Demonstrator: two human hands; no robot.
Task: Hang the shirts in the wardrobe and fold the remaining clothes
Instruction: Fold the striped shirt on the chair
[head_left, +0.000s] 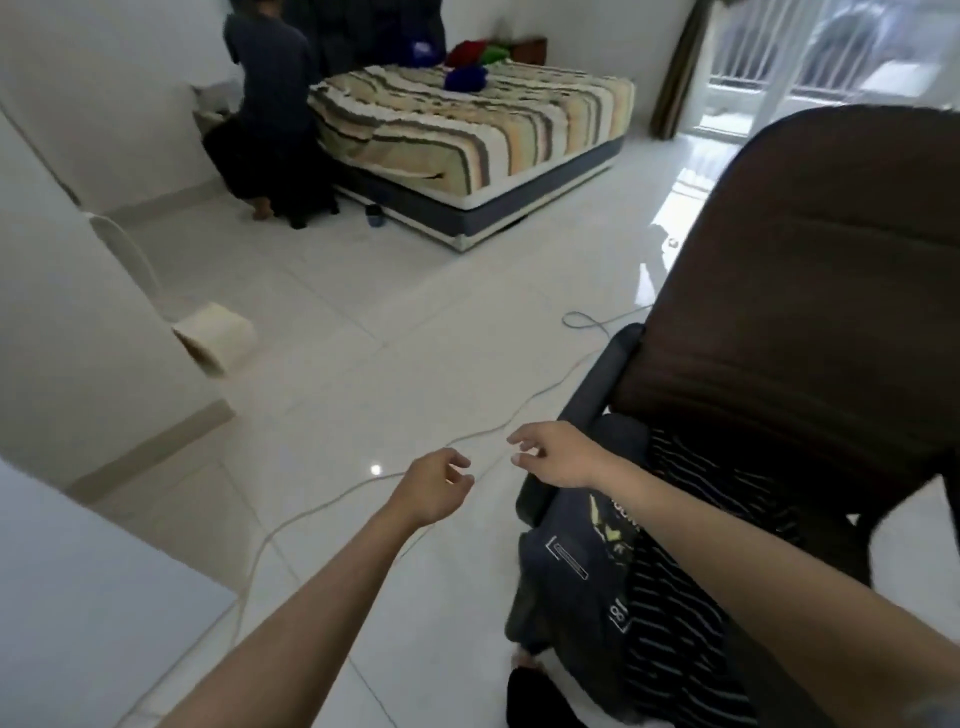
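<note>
Clothes (597, 571) just below R fingers (522, 441).

office chair (810, 291): right side cut by frame edge | striped shirt (670, 623): partly hidden under right forearm | person by bed (270, 104): head cut at top | clothes on bed (467, 65): too blurred to identify

Bright daylight from the window (831, 57) glares off the glossy floor (415, 338) (edges bowed, whole frame soft)
</note>
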